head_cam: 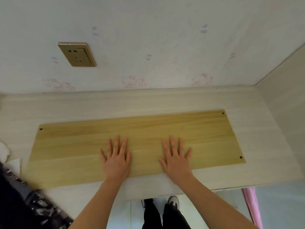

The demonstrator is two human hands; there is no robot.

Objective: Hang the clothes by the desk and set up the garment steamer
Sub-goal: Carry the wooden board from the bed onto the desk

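Wallpapered wall (165, 38) with faint pink cartoon print ran behind a pale desk (257, 126); a side panel closed it off beyond the right hand. On the desk lay a yellow-wood board (79, 146) with small holes near its corners, reaching well out past both hands on either side.

Left hand (116, 156) and right hand (176, 157) both lay flat on the board, palms down, fingers spread and straight, nothing gripped. They sat side by side, apart, near the board's front edge.

My read: pre-start pose, task proper not begun. No clothes hung, no steamer out. Next move would call for lifting both hands and reaching for the garments.

Task items: dark patterned fabric (19, 204) showed low and well out to the left of the left hand, cut off by the frame, blurred; possibly one of the clothes, couldn't confirm. Pink cloth (250, 207) hung below the desk edge, down and right of the right hand, also partly cut off. Steamer not in view anywhere, nor any hanger or rail.

Gold wall socket (77, 54) sat up and left of the left hand, nothing plugged in; likely steamer power point. White thing (4, 152) far left of the left hand was too cropped to identify.
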